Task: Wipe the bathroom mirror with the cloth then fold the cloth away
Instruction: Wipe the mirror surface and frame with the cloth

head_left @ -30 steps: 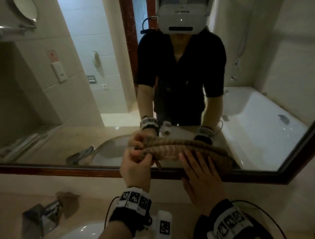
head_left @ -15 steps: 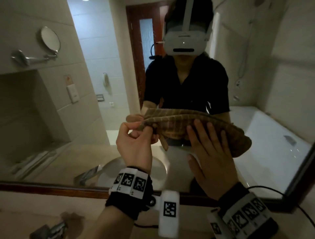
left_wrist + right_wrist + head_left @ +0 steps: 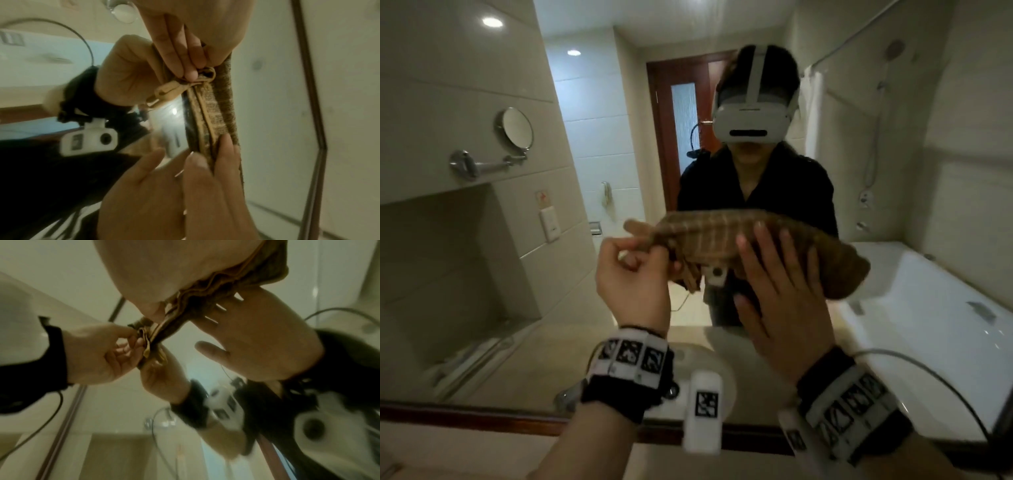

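Right hand (image 3: pixel 779 301) flat, apparently pressing cloth (image 3: pixel 709 236) on mirror (image 3: pixel 482 274), left hand (image 3: pixel 633 277) pinching its end

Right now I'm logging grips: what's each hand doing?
Left hand: fingers pinch one end of the cloth.
Right hand: open, fingers flat, pressing the cloth to the mirror.

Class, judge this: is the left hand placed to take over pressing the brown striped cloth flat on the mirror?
Probably yes: the left hand already pinches the brown striped cloth at its end, beside the flat right hand; nothing blocks it.
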Tool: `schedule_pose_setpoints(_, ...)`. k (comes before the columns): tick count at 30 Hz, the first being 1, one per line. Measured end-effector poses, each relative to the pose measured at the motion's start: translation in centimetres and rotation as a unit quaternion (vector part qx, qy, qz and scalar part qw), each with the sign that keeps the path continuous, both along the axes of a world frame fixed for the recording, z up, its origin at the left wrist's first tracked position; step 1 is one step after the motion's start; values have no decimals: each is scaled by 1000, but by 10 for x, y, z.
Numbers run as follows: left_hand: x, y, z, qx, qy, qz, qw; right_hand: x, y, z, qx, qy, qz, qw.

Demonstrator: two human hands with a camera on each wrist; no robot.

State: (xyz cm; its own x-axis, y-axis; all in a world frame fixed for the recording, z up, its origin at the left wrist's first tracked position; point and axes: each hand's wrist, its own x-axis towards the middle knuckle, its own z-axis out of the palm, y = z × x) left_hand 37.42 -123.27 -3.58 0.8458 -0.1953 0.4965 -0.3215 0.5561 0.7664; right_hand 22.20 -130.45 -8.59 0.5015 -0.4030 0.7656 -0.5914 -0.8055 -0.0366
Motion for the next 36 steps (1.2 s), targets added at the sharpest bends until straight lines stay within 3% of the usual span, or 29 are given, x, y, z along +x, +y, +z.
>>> schedule_pose_setpoints(3, 21, -3, 40, -52, -19, 3, 998, 39, 10, 67, -16, -42, -34, 998)
schedule_pose_setpoints(5, 22, -3, 33, -47, -21, -2, 999, 60, 21, 75, -13, -63, -29, 997)
schedule_pose_setpoints(8, 27, 6, -24, 27, -63, 42, 997, 78, 33, 30, 0, 7, 25, 1000)
schedule_pose_setpoints(11, 26, 21, -95, 184, -99, 13, 978, 65, 36, -37, -5, 98, 32, 995)
schedule_pose_setpoints(14, 9, 37, -136, 240, -138, -152, 949, 38, 31, -88, 35, 107, 32, 993)
schedule_pose_setpoints(17, -11, 41, -143, 223, -130, -320, 912, 24, 24, -107, 54, 82, 25, 995)
schedule_pose_setpoints(19, -16, 44, -155, 231, -186, -304, 905, 24, 20, -109, 37, 85, 19, 995)
schedule_pose_setpoints(21, -13, 50, -185, 269, -283, -191, 901, 23, 15, -110, 9, 99, 9, 995)
schedule_pose_setpoints(24, -3, 61, -235, 356, -404, -107, 836, 15, 5, -108, -38, 116, -8, 993)
schedule_pose_setpoints(27, 7, 65, -274, 453, -523, -147, 706, 13, -4, -68, -62, 25, -14, 998)
schedule_pose_setpoints(28, 9, 66, -280, 485, -524, -159, 682, 18, -5, -46, -65, -17, -15, 998)
schedule_pose_setpoints(31, 16, 62, -295, 533, -474, -188, 675, 47, -4, 18, -73, -112, -49, 990)
schedule_pose_setpoints(33, 17, 58, -302, 527, -509, -174, 658, 75, 5, 38, -84, -128, -65, 986)
schedule_pose_setpoints(36, 16, 55, -302, 538, -510, -159, 652, 101, 25, 11, -106, -9, 1, 994)
